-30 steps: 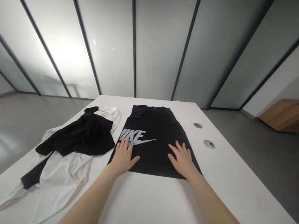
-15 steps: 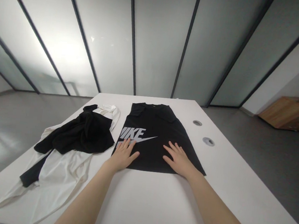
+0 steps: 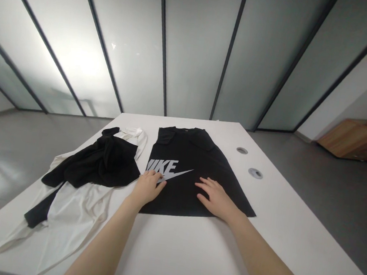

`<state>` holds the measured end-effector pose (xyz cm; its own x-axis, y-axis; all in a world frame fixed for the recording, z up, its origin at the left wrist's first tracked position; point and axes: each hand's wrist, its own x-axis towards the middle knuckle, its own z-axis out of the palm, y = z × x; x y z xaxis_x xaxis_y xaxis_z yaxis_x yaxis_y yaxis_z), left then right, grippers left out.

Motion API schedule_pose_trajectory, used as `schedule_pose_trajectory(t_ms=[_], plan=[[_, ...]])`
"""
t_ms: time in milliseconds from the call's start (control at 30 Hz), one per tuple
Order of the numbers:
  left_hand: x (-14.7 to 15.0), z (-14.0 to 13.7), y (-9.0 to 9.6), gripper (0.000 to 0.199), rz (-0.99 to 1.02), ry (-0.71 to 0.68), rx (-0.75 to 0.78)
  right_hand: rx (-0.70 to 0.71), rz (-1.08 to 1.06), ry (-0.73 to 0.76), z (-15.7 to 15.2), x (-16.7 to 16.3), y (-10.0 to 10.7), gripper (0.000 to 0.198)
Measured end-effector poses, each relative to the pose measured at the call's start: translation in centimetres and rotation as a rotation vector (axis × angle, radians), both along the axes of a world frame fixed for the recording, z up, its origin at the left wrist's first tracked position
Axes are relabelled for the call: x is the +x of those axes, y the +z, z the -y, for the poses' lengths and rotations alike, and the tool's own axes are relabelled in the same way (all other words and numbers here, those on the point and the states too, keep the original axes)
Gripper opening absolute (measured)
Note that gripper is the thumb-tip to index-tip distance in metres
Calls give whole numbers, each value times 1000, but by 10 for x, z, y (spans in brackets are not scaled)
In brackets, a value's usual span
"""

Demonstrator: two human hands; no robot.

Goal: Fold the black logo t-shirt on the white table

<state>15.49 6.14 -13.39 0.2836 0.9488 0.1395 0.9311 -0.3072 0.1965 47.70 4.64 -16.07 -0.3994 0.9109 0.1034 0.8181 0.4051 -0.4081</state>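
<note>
A black T-shirt (image 3: 188, 155) with a pale NIKE print and swoosh lies flat on the white table, its sleeves folded in at the far end. My left hand (image 3: 148, 187) rests on the shirt's left edge, over the lower part of the print, thumb apart from the fingers. On the right half of the shirt, my right hand (image 3: 215, 197) lies with its fingers spread and slightly bent. Neither hand grips the cloth. The shirt's near hem runs just in front of both wrists.
To the left, a crumpled black garment (image 3: 102, 164) lies on top of a white garment (image 3: 77, 209). Two round grommets (image 3: 255, 173) are set in the table (image 3: 291, 236) on the right. A wooden cabinet (image 3: 350, 137) stands beyond, and frosted glass panels (image 3: 196, 47) line the back.
The shirt has slid a little toward me and to the left at its far end. Its near hem now sits closer, and my fingers have bent slightly.
</note>
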Motion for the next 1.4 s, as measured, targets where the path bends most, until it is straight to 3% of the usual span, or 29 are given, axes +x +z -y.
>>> schedule_pose_trajectory(t_ms=[100, 233, 367, 433, 567, 633, 733, 967, 1167, 1400], plan=[[-2, -1, 4, 32, 34, -40, -29, 26, -18, 17, -1, 0, 4, 43], [-5, 3, 15, 29, 58, -72, -191, 37, -54, 0, 0, 3, 11, 38], [-2, 8, 28, 39, 100, -155, -328, 17, -37, -34, 1, 4, 17, 37], [0, 8, 29, 42, 113, -172, -299, 6, -39, -34, 2, 4, 18, 37], [-2, 2, 14, 30, 108, -146, -72, 28, -68, -29, 2, 3, 14, 41], [-5, -1, 5, 38, 67, -105, -24, 23, -57, -21, 2, 2, 11, 45], [-7, -2, 3, 38, 26, -70, -52, -9, -26, 3, 3, 3, 11, 44], [3, 6, 23, 31, 112, 28, -185, -35, 12, -63, 6, 6, 28, 40], [4, 0, 6, 28, 107, -119, -10, -62, 44, -62, 8, 5, 29, 44], [4, 0, 2, 30, 33, -84, -24, -158, 80, 21, 12, 10, 37, 45]])
